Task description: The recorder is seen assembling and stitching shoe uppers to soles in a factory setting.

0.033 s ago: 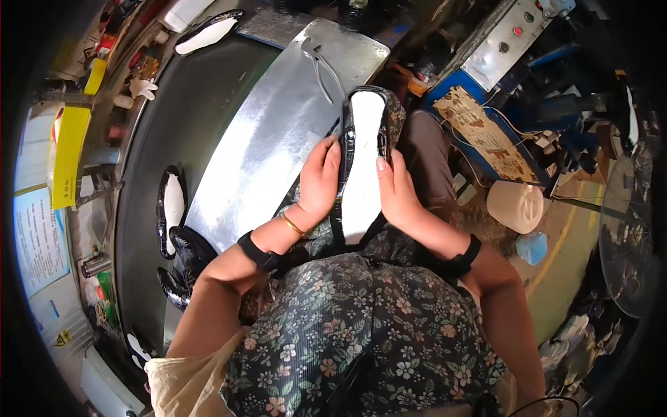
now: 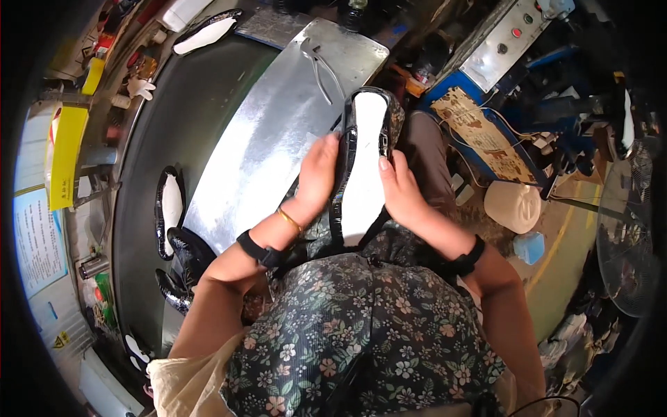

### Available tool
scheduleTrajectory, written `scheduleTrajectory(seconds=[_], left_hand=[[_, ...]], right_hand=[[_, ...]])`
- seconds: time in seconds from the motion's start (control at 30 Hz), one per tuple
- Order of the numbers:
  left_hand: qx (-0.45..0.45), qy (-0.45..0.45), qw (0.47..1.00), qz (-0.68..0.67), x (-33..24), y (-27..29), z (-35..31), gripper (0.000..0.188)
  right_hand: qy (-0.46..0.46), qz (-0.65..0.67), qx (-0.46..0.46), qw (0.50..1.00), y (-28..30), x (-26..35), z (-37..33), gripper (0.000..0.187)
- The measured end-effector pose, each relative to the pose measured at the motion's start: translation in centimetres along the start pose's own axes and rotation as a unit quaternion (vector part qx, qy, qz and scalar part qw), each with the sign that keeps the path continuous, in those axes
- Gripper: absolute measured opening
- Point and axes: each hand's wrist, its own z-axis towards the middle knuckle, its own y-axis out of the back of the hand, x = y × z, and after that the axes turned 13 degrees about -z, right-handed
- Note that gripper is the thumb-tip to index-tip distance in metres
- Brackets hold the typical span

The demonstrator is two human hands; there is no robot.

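Observation:
A black glossy shoe upper (image 2: 362, 167) lies sole side up over my lap, its white insole board facing me and its black edges folded in around the rim. My left hand (image 2: 319, 171) is closed against its left side, the fingertips partly hidden by the black edge. On the other side my right hand (image 2: 404, 186) grips it, thumb at the border of the white board and fingers against the side. Beyond the shoe, metal pliers (image 2: 321, 71) rest on a shiny metal plate (image 2: 243, 139).
To the left runs a dark conveyor belt (image 2: 149, 132) carrying similar shoe uppers, one (image 2: 169, 212) beside the plate and another (image 2: 207, 36) at the far end. A blue machine (image 2: 479, 90) with a button panel stands at the right, near a cream plastic jug (image 2: 513, 206) and a fan (image 2: 629, 243).
The shoe upper has tilted slightly, its near end shifting a little to the right. My right hand has slid slightly toward me along its side; the left has turned a little.

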Motion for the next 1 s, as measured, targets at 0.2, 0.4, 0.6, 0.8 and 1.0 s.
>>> scheduleTrajectory(seconds=[0.2, 0.4, 0.6, 0.8, 1.0], left_hand=[[0.076, 0.235, 0.958, -0.145, -5.0, -2.0, 10.3, 0.068], [0.097, -0.056, 0.896, 0.43, -3.3, -3.7, 10.9, 0.038], [0.142, -0.002, 0.988, 0.051, -6.9, -2.0, 0.8, 0.068], [0.133, 0.306, 0.893, -0.303, -6.6, 1.6, -4.8, 0.086], [-0.143, 0.045, 0.951, 0.27, -5.5, 6.8, -2.8, 0.105]], right_hand=[[-0.07, 0.153, -0.066, 0.984, 4.8, 2.9, 11.0, 0.046], [0.242, -0.49, -0.243, 0.802, 1.9, 2.8, 14.4, 0.027], [0.036, 0.33, 0.075, 0.94, 3.8, 2.8, 12.5, 0.045], [0.226, 0.237, 0.167, 0.93, 6.4, 6.3, 10.6, 0.059], [0.123, -0.415, -0.17, 0.885, 31.6, 5.2, 6.0, 0.038]])
